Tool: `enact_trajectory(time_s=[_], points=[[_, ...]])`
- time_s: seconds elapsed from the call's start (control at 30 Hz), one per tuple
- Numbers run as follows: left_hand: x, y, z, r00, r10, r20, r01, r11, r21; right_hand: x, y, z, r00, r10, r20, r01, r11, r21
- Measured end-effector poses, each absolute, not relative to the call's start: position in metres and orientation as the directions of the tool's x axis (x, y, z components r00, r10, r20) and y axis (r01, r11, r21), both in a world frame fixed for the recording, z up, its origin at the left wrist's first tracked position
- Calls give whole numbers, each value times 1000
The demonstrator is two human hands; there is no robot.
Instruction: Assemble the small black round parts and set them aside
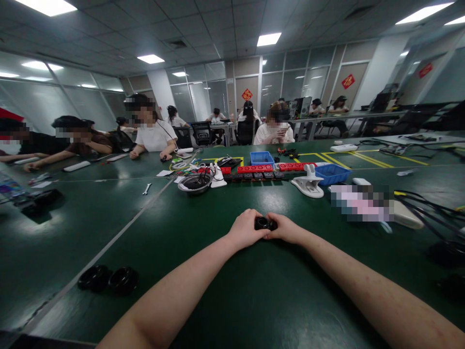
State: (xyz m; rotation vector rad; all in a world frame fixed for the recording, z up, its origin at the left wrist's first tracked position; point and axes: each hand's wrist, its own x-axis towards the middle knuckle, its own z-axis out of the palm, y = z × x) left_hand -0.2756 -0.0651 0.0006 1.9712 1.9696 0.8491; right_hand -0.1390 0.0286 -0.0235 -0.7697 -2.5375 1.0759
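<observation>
Both hands around black part, seemingly.

Two hands meet on the desk, the left hand and the right hand, with one small black part pinched between them; two black rings lie side by side well to the left of the left hand; beyond the hands sit one metal bowl, one white clamp stand and two blue bins, the nearer bin and the farther bin; one wrench lies beyond the left hand, off to its left.
</observation>
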Motion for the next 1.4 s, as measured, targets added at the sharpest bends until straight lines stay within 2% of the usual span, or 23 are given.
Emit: enact_trajectory(time_s=[0.1, 0.17, 0.23, 0.3, 0.4, 0.5, 0.6, 0.9, 1.23, 1.4], points=[[-269, -65, -1, -188, 940, 286, 860, 17, 510, -147, 18, -30, -659, 736, 151, 552, 611, -568], [-267, -64, -2, -227, 923, 310, 865, 46, 499, -151, 12, -33, -605, 771, 198, 626, 615, -480], [-268, -64, -3, -220, 923, 316, 863, 33, 505, -152, 10, -33, -614, 760, 212, 630, 634, -449], [-273, -63, -4, -165, 935, 315, 849, -29, 528, -150, 13, -30, -672, 713, 201, 568, 671, -477], [-282, -61, -3, -15, 956, 293, 799, -165, 579, -142, 21, -22, -811, 565, 151, 387, 712, -586], [-290, -59, -2, 105, 964, 245, 743, -239, 625, -135, 29, -13, -923, 381, 62, 212, 635, -743], [-292, -58, -2, 150, 963, 223, 715, -262, 648, -132, 34, -10, -961, 278, 13, 139, 522, -841], [-293, -57, -1, 155, 971, 184, 707, -240, 665, -132, 36, -12, -960, 281, -15, 141, 435, -889], [-293, -57, -2, 157, 965, 212, 708, -259, 657, -132, 37, -14, -953, 301, -32, 173, 456, -873], [-289, -58, 0, 115, 974, 196, 728, -217, 650, -132, 37, -14, -949, 315, -31, 180, 457, -871]])
